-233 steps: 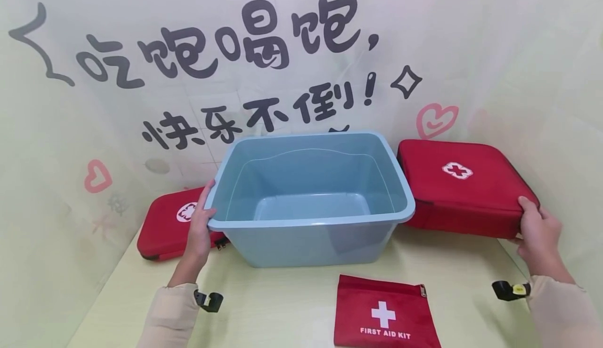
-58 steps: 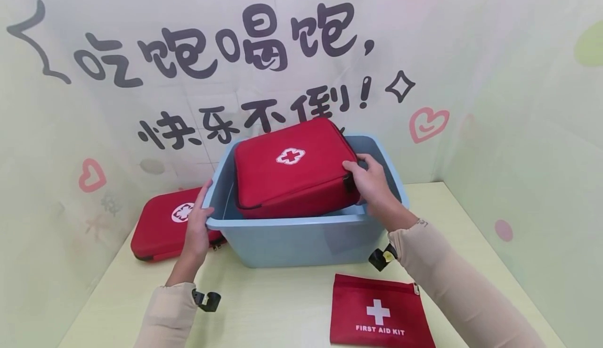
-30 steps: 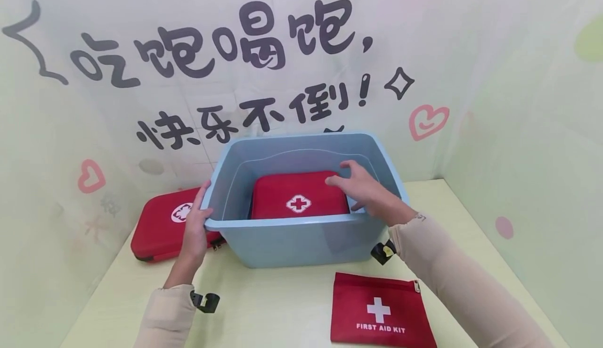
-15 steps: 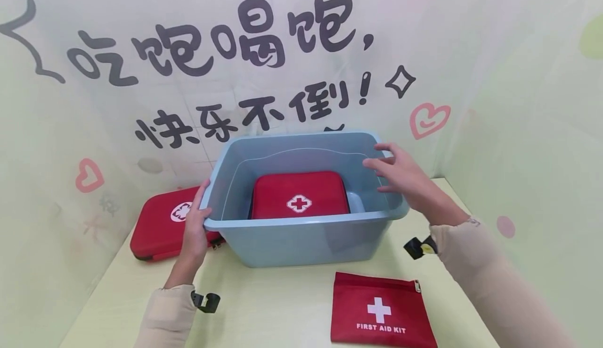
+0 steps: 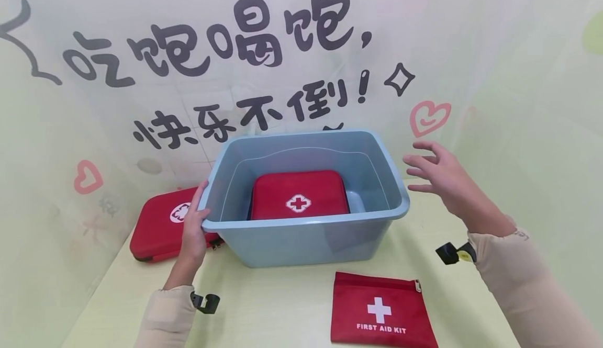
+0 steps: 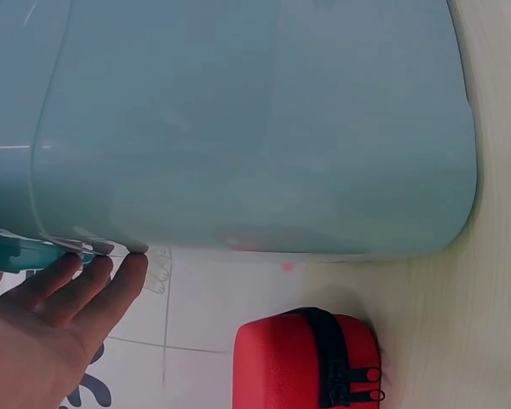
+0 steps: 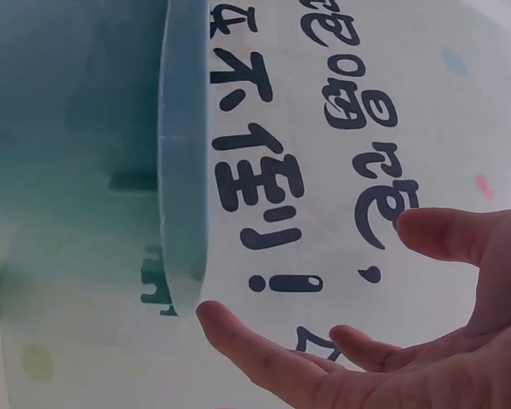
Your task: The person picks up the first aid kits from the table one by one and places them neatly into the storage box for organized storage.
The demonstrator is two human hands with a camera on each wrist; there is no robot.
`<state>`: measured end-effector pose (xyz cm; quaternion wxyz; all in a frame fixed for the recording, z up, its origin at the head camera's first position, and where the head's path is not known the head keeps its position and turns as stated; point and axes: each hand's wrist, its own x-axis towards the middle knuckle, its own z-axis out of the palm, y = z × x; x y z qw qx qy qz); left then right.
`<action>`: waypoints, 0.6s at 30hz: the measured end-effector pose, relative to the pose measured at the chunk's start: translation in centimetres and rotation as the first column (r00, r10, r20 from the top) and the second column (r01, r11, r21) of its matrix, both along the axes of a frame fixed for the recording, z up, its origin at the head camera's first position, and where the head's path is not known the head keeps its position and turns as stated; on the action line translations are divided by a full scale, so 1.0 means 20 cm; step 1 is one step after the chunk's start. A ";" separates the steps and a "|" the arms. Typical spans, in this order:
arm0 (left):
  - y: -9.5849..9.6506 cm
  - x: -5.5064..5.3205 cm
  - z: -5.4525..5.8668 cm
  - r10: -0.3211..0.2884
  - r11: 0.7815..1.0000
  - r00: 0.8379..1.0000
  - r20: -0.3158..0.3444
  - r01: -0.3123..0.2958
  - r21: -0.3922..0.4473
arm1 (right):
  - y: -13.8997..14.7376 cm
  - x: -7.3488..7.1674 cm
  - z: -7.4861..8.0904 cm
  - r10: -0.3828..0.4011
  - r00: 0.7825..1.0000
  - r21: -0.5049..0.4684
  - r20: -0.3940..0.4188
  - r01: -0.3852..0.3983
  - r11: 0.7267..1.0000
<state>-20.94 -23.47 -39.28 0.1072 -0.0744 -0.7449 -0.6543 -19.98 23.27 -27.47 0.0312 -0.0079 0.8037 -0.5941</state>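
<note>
A blue plastic storage bin [image 5: 301, 246] stands on the table, and a red first-aid case [image 5: 301, 188] with a white-edged cross lies inside it. My left hand [image 5: 192, 233] holds the bin's left rim, thumb at the top edge. The left wrist view shows the fingers [image 6: 111, 298] of that hand against the outer wall under the rim. To the right of the bin, my right hand [image 5: 445, 180] is in the air with fingers spread and nothing in them. In the right wrist view its thumb [image 7: 443, 234] stands well apart from the fingers.
A second red first-aid case [image 5: 157, 227] lies left of the bin, partly behind my left hand. In front, a flat red zip pouch [image 5: 381, 311] marked FIRST AID KIT lies on the table [image 5: 273, 306]. A printed curtain [image 5: 301, 2] closes off the back and sides.
My right hand brought the larger red first-aid case from the right into the bin, let it go, and drew back out to the right. My left hand stayed at the bin's rim.
</note>
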 end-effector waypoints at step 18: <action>0.00 0.00 0.00 0.002 1.000 1.000 0.000 -0.002 -0.008 | 0.14 0.08 -0.31 0.009 0.998 0.059 0.069 -0.013 0.998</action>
